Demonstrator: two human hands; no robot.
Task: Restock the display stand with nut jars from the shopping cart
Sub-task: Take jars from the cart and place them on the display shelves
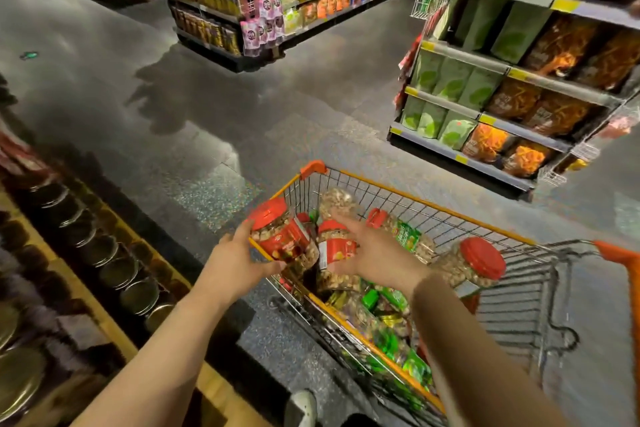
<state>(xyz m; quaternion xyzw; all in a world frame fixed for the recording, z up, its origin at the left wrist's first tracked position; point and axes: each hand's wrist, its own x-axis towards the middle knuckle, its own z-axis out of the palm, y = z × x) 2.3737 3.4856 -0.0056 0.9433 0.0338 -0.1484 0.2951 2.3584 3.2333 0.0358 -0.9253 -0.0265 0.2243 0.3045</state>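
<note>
1. The left hand [239,258] has its grip wrapped round a clear plastic nut jar with a red lid and red label [282,230], fingers curled under it. It's held tilted, just over the near-left rim of the orange-framed wire shopping cart [408,199], so I'd say it's on its way out.
2. The right hand [372,253] is down in the cart, fingers spread over a second red-label jar [336,250]. Looks like it's closing on it, but can't tell if it's actually got hold yet.
3. More jars lie on their sides in there, including a red-lidded one near the handle end [476,263], on top of green packets [408,236].
4. The wooden display stand with rows of metal-lidded jars [117,263] sits right on the left, so grabbing two at once probably saves trips.
</note>
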